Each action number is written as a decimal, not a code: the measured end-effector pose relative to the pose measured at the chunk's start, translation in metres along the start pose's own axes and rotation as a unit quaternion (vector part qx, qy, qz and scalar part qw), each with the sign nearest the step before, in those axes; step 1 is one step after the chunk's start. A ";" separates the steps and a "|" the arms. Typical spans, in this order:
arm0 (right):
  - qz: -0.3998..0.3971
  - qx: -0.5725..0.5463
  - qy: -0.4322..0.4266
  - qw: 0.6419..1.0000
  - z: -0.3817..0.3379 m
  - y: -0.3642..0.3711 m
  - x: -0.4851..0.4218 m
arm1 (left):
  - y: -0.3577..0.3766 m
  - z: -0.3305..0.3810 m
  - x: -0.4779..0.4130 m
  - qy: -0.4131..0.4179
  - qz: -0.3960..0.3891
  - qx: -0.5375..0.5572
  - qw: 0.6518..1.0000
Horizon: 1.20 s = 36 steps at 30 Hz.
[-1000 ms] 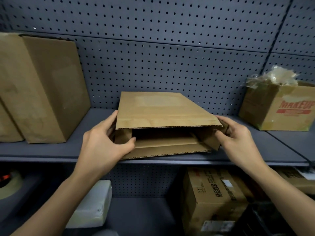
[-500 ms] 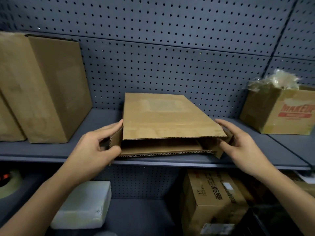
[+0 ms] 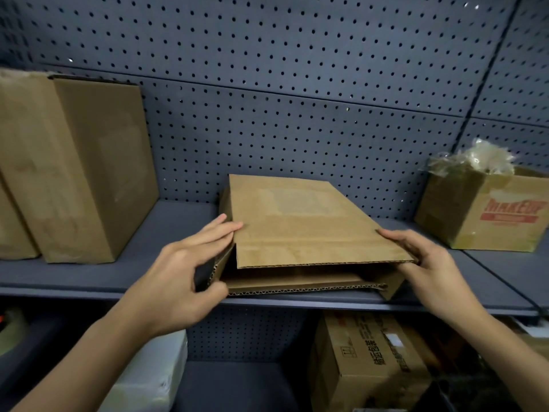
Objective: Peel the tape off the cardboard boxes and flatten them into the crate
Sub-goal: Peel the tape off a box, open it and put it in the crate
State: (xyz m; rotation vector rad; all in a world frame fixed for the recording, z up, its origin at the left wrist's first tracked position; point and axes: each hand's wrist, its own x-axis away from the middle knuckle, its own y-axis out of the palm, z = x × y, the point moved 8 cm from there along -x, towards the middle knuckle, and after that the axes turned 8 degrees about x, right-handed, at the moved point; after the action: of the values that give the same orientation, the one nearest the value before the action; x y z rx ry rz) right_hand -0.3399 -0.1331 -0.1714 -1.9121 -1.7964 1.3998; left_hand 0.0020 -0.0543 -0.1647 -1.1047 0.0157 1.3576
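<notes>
Brown box (image 3: 303,230): it is lying almost flat in the middle of the gray shelf (image 3: 89,278), with its open end facing near.
Left hand (image 3: 178,281): it is pinching the box's left side, fingers lying straight on top, thumb pressing the near flap.
Right hand (image 3: 430,269): it is holding the box's right edge, fingers lying on top, thumb tucking under.
Left side: a tall box (image 3: 83,168) is standing on the shelf.
Right side: a box with red letters (image 3: 487,215) is sitting.

L hand (image 3: 178,278), R hand (image 3: 430,272) pinching, arms fwd.
</notes>
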 end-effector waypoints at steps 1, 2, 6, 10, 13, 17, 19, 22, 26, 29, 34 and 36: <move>0.002 0.000 -0.001 1.000 0.001 -0.001 0.000 | -0.002 -0.001 0.001 0.004 -0.005 0.004 1.000; 0.004 0.000 0.001 1.000 0.002 -0.001 0.000 | -0.004 -0.002 0.001 0.011 -0.014 0.010 1.000; -0.031 -0.009 -0.003 0.999 0.000 -0.003 0.002 | -0.014 -0.012 -0.004 0.010 0.010 0.209 0.978; -0.241 -0.068 -0.015 0.968 -0.004 0.000 0.002 | -0.023 -0.046 -0.024 -0.150 0.116 0.321 0.928; -0.220 -0.228 0.090 0.944 0.002 -0.014 -0.022 | -0.026 -0.071 -0.037 -0.270 0.157 0.292 0.904; -0.161 -0.225 0.241 0.930 0.022 -0.005 -0.060 | -0.014 -0.097 -0.042 -0.456 0.144 0.297 0.827; -0.185 -0.165 0.289 0.925 0.025 0.013 -0.073 | -0.001 -0.098 -0.044 -0.487 0.109 0.335 0.799; -0.219 -0.144 0.305 0.915 0.007 0.032 -0.088 | 0.011 -0.082 -0.056 -0.466 0.052 0.337 0.817; -0.219 -0.055 0.235 0.945 -0.014 0.039 -0.099 | 0.022 -0.071 -0.057 -0.422 0.039 0.314 0.850; -0.188 -0.122 0.186 0.956 -0.026 0.027 -0.104 | -0.001 -0.057 -0.061 -0.363 0.071 0.276 0.887; -0.101 -0.210 0.085 0.969 -0.054 -0.007 -0.113 | -0.036 -0.021 -0.078 -0.259 0.163 0.279 0.910; -0.060 -0.238 0.051 0.968 -0.063 -0.023 -0.115 | -0.046 -0.013 -0.085 -0.230 0.197 0.276 0.912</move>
State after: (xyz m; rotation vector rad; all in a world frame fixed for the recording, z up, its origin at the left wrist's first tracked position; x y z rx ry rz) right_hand -0.2925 -0.1965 -0.0641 -1.9891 -2.3073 0.8664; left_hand 0.0201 -0.1182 -0.0934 -0.2942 0.2736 1.8039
